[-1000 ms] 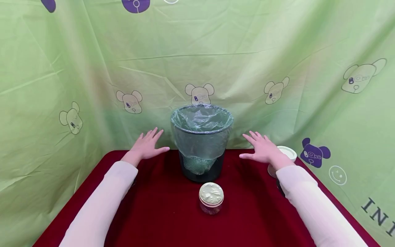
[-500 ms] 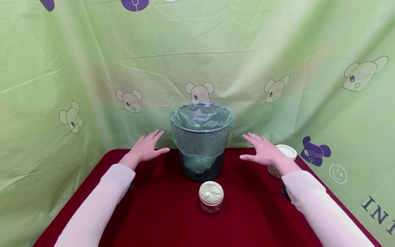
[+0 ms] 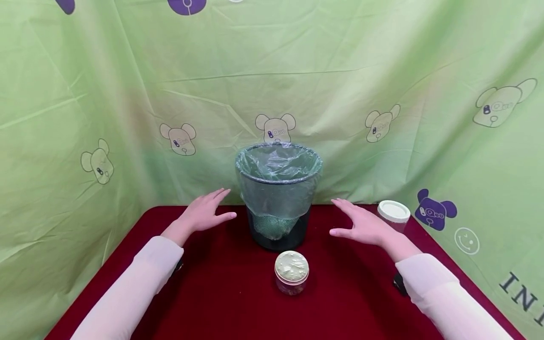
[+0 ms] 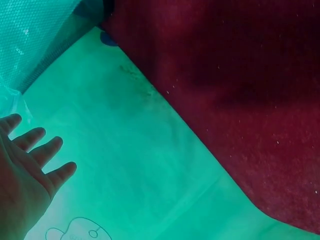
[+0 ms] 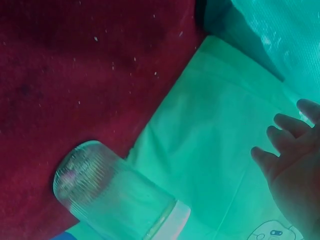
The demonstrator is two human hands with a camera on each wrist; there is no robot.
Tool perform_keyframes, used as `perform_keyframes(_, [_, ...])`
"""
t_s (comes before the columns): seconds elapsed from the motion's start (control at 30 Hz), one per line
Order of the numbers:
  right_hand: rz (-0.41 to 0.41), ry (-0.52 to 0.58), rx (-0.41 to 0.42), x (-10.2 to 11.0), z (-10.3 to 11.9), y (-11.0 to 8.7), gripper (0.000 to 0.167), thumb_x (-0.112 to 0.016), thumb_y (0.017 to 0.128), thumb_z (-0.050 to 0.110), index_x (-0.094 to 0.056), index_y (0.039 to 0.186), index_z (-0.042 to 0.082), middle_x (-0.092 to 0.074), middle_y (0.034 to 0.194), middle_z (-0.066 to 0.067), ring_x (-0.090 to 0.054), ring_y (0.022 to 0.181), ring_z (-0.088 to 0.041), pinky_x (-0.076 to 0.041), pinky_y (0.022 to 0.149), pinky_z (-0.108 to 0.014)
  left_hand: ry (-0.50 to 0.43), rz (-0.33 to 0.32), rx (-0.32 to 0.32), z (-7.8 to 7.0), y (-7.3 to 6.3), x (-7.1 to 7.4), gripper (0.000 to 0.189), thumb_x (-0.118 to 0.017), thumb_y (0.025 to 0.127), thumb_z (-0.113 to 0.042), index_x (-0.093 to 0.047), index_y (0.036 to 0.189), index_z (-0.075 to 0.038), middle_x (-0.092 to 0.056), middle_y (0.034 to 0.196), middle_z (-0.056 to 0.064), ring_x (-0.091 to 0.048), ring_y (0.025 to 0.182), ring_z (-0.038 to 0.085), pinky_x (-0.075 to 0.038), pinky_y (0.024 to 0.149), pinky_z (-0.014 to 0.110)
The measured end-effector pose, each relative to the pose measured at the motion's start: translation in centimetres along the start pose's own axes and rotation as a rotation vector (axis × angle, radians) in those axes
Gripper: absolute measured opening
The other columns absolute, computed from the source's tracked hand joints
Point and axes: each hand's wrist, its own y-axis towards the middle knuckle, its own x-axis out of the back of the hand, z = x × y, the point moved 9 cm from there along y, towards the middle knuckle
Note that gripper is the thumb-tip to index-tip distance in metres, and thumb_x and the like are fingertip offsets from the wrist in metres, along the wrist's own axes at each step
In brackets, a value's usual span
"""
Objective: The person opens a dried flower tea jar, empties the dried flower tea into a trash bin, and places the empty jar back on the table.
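My left hand [image 3: 200,213] hovers over the table's back left, fingers extended, holding nothing. Across from it, my right hand [image 3: 362,225] is held up in the same way over the right side. Between them stands a dark mesh wastebasket [image 3: 278,200], its rim covered by a clear plastic bag [image 3: 276,163]. In front of the basket is a small clear jar [image 3: 291,273] with an uneven cream-coloured top. Beyond my right hand, a clear ribbed jar [image 5: 117,185] with a white lid [image 3: 394,211] stands upright near the table's right edge, partly hidden by that hand in the head view.
A dark red cloth covers the table [image 3: 229,302]. Green curtains [image 3: 212,56] printed with cartoon heads enclose the back and both sides, close to the table's edges. Black wrist devices [image 3: 400,284] show under the cuffs.
Both hands have sunk a little and drawn back toward me, their fingers now less spread. More of the white-lidded jar shows. The basket and jars have stayed put.
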Motion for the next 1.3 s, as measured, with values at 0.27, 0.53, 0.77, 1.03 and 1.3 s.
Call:
perform_keyframes(0.27, [0.009, 0.067, 0.040, -1.8, 1.1, -0.9, 0.092, -0.070, 0.081, 0.057, -0.037, 0.148, 0.003, -0.038, 0.149, -0.017, -0.035, 0.136, -0.035, -0.031, 0.107, -0.052, -0.022, -0.028, -0.098, -2.2, -0.6, -0.6, 0.084, -0.051, 0.088, -0.067, -0.040, 0.148, -0.009, -0.043, 0.147, 0.015, -0.040, 0.133, 0.033, -0.032, 0.106, 0.052])
perform_keyframes(0.53, [0.031, 0.135, 0.097, -3.6, 2.9, -1.9, 0.092, -0.075, 0.079, 0.053, -0.040, 0.146, 0.001, -0.043, 0.146, -0.017, -0.039, 0.134, -0.033, -0.034, 0.105, -0.051, -0.048, -0.025, -0.181, -4.7, -1.3, -1.4, 0.079, -0.055, 0.088, -0.064, -0.047, 0.144, -0.009, -0.050, 0.141, 0.012, -0.047, 0.128, 0.029, -0.037, 0.104, 0.046])
perform_keyframes(0.77, [0.079, 0.229, 0.067, -5.5, 3.5, -2.4, 0.086, -0.078, 0.079, 0.043, -0.041, 0.145, 0.003, -0.047, 0.142, -0.014, -0.052, 0.114, -0.025, -0.037, 0.103, -0.050, -0.084, 0.002, -0.177, -6.1, -2.2, -2.5, 0.083, -0.057, 0.086, -0.066, -0.046, 0.144, -0.009, -0.049, 0.142, 0.011, -0.045, 0.130, 0.026, -0.037, 0.105, 0.044])
perform_keyframes(1.03, [0.138, 0.332, 0.099, -7.9, 4.4, -3.0, 0.082, -0.080, 0.079, 0.035, -0.042, 0.143, 0.000, -0.048, 0.140, -0.019, -0.049, 0.125, -0.038, -0.040, 0.099, -0.055, -0.134, 0.016, -0.206, -7.7, -3.1, -3.9, 0.078, -0.061, 0.084, -0.063, -0.051, 0.140, -0.009, -0.054, 0.138, 0.008, -0.049, 0.127, 0.023, -0.039, 0.103, 0.041])
perform_keyframes(1.3, [0.207, 0.487, 0.142, -10.1, 5.6, -3.1, 0.084, -0.081, 0.080, 0.028, -0.039, 0.142, -0.008, -0.045, 0.142, -0.024, -0.044, 0.128, -0.041, -0.038, 0.103, -0.049, -0.186, 0.059, -0.242, -9.6, -3.5, -5.0, 0.080, -0.062, 0.083, -0.066, -0.051, 0.141, -0.012, -0.052, 0.139, 0.003, -0.048, 0.127, 0.019, -0.041, 0.102, 0.039])
